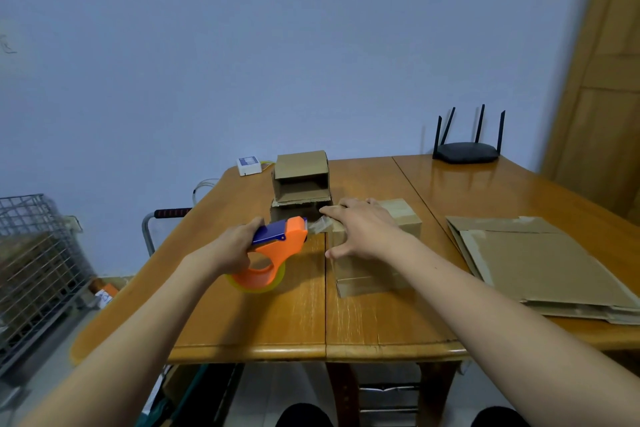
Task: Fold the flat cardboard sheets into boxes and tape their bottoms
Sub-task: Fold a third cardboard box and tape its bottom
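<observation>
My left hand [232,246] grips the handle of an orange and blue tape dispenser [273,253] just left of a folded cardboard box [374,274] on the wooden table [284,322]. A strip of clear tape [317,225] runs from the dispenser's mouth to the box's near-left top edge. My right hand [360,229] lies flat on top of the box with fingers spread, fingertips by the tape end. A stack of flat cardboard sheets [540,263] lies to the right.
Two folded boxes [300,180] are stacked at the back of the table. A white small device [248,165] and a black router [465,151] sit near the wall. A wire cage [38,263] stands on the floor at left.
</observation>
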Action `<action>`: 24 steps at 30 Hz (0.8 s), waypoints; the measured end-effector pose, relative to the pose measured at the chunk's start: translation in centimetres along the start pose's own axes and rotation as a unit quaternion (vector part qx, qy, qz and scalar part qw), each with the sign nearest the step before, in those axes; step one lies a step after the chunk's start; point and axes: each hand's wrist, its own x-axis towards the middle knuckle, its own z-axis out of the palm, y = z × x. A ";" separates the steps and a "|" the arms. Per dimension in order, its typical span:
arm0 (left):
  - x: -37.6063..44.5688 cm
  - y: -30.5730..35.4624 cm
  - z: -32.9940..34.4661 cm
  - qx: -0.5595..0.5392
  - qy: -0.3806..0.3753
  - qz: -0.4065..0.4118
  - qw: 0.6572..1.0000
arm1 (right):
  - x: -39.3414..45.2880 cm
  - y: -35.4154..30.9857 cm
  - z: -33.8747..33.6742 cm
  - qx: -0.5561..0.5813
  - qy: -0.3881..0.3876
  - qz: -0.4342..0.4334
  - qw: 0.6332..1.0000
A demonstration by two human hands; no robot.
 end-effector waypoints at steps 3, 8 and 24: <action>-0.1 0.8 -0.5 0.034 -0.019 0.001 0.999 | 0.0 0.1 0.1 -0.002 -0.001 0.000 1.000; 0.5 3.1 -2.5 0.141 -0.022 0.018 0.990 | 0.1 0.1 0.0 -0.001 -0.003 -0.006 1.000; 2.3 9.2 -6.9 0.348 -0.044 0.003 0.937 | 0.4 0.0 0.3 -0.021 -0.009 -0.014 1.000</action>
